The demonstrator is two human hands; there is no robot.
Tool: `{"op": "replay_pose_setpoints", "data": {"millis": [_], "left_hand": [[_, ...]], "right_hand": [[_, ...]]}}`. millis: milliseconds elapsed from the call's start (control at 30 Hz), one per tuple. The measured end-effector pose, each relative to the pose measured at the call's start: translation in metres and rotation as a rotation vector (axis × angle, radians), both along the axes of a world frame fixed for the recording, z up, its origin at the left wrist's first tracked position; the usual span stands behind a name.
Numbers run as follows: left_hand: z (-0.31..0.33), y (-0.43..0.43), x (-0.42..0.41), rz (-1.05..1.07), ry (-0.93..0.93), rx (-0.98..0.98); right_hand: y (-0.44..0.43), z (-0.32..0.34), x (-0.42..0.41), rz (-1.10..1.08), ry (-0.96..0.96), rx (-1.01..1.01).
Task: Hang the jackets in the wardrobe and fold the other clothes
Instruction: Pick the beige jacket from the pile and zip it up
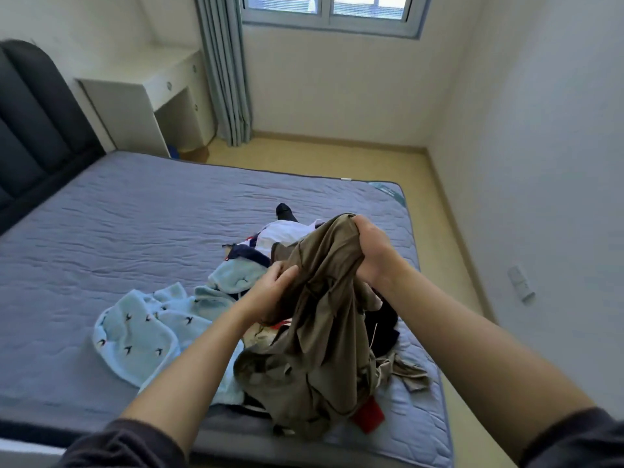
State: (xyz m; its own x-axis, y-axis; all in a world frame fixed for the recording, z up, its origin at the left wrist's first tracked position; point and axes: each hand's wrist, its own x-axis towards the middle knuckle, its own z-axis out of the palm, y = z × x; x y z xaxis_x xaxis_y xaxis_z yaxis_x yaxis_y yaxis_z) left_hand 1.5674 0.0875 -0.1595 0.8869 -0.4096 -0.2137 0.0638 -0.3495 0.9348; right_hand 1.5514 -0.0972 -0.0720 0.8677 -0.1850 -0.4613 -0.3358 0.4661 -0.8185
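you were sorting: your right hand [371,251] curled tight round the top of the brown garment [324,332], your left hand [270,288] pinched a fold lower down, over the pile [145,332] near the bed's [135,214] near right corner. next, probably, it needed shaking open to tell whether it was a jacket.

The bed [135,231] lies before you, its headboard [30,130] at your left and the desk [135,106] behind its far edge, with the curtain [226,72] right of the desk and left of the window [331,8]. The heap of clothes [283,234] sits on the bed's near right part. The garment [320,332] gripped by your left hand [270,288] and right hand [371,251] hangs over the heap, with the fleece piece [135,336] lying to its left.
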Motion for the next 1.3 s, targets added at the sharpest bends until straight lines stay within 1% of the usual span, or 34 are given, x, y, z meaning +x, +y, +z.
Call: {"op": "replay_pose_setpoints", "data": {"millis": [33,67,100,167,200,233,267,300,367,400,433,467,500,533,567,600,633,667,733,767,800,867,900,967,1000,1067,1100,1133,1200,1267,1300], "left_hand": [[-0.008,0.000,-0.007,-0.033,0.020,-0.055],[-0.013,-0.001,-0.013,-0.082,0.003,-0.070],[-0.018,-0.005,-0.018,-0.128,-0.046,-0.033],[-0.029,-0.017,-0.023,-0.149,-0.195,0.133],[-0.033,-0.025,-0.022,-0.135,-0.243,0.223],[-0.033,-0.032,-0.021,-0.091,-0.230,0.291],[-0.033,-0.037,-0.017,-0.017,-0.182,0.322],[-0.029,-0.039,-0.013,0.074,-0.144,0.291],[-0.016,-0.034,-0.001,0.253,-0.143,0.147],[-0.004,-0.030,0.006,0.323,-0.185,0.086],[0.010,-0.025,0.011,0.356,-0.263,0.063],[0.025,-0.022,0.016,0.341,-0.369,0.073],[0.042,-0.020,0.019,0.280,-0.491,0.093],[0.058,-0.022,0.021,0.192,-0.629,0.123],[0.074,-0.025,0.021,0.098,-0.764,0.159],[0.087,-0.030,0.021,0.009,-0.877,0.196],[0.099,-0.036,0.019,-0.079,-0.962,0.224],[0.108,-0.042,0.017,-0.162,-1.017,0.238],[0.122,-0.051,0.014,-0.279,-1.066,0.231],[0.126,-0.053,0.012,-0.304,-1.077,0.217],[0.128,-0.054,0.011,-0.290,-1.090,0.197],[0.122,-0.049,0.006,-0.151,-1.061,0.130],[0.116,-0.045,0.005,-0.037,-0.984,0.066],[0.099,-0.035,0.004,0.157,-0.709,-0.072],[0.089,-0.029,0.003,0.180,-0.534,-0.142],[0.065,-0.022,-0.001,0.090,-0.199,-0.282],[0.051,-0.020,-0.005,0.020,-0.102,-0.293],[0.038,-0.021,-0.010,-0.048,-0.061,-0.273],[0.019,-0.025,-0.020,-0.175,-0.098,-0.193],[0.011,-0.037,-0.023,-0.214,-0.142,-0.195],[0.014,-0.043,-0.023,-0.191,-0.138,-0.223]], "right_hand": [[-0.003,0.000,0.002,-0.006,-0.006,0.016],[-0.005,-0.001,0.003,-0.021,-0.012,0.048],[-0.007,0.002,0.004,-0.029,-0.023,0.078],[-0.005,0.018,0.001,-0.015,-0.049,0.112],[-0.005,0.025,0.001,-0.016,-0.065,0.105],[-0.007,0.031,0.001,-0.038,-0.087,0.090],[-0.012,0.036,0.002,-0.066,-0.118,0.082],[-0.021,0.041,0.002,-0.085,-0.150,0.061],[-0.045,0.046,0.001,-0.145,-0.178,-0.030],[-0.058,0.044,-0.002,-0.170,-0.158,-0.108],[-0.072,0.039,-0.005,-0.177,-0.107,-0.215],[-0.084,0.032,-0.011,-0.156,-0.028,-0.372],[-0.094,0.024,-0.017,-0.082,0.077,-0.583],[-0.101,0.015,-0.024,0.046,0.162,-0.791],[-0.105,0.008,-0.030,0.176,0.206,-0.959],[-0.104,0.003,-0.034,0.283,0.202,-1.026],[-0.098,0.003,-0.038,0.374,0.114,-1.011],[-0.088,0.006,-0.039,0.456,-0.025,-0.963],[-0.061,0.018,-0.036,0.631,-0.251,-0.904],[-0.048,0.022,-0.034,0.683,-0.313,-0.904],[-0.035,0.024,-0.031,0.686,-0.338,-0.942],[-0.016,0.026,-0.026,0.558,-0.377,-1.005],[-0.011,0.024,-0.025,0.491,-0.382,-0.984],[-0.003,0.026,-0.028,0.379,-0.401,-0.820],[-0.001,0.027,-0.030,0.340,-0.414,-0.747],[-0.001,0.030,-0.032,0.261,-0.425,-0.645],[-0.002,0.033,-0.031,0.212,-0.423,-0.602],[-0.004,0.035,-0.030,0.157,-0.410,-0.552],[-0.009,0.044,-0.031,0.057,-0.373,-0.425],[-0.016,0.055,-0.035,-0.019,-0.351,-0.342],[-0.022,0.060,-0.037,-0.063,-0.340,-0.308]]}}
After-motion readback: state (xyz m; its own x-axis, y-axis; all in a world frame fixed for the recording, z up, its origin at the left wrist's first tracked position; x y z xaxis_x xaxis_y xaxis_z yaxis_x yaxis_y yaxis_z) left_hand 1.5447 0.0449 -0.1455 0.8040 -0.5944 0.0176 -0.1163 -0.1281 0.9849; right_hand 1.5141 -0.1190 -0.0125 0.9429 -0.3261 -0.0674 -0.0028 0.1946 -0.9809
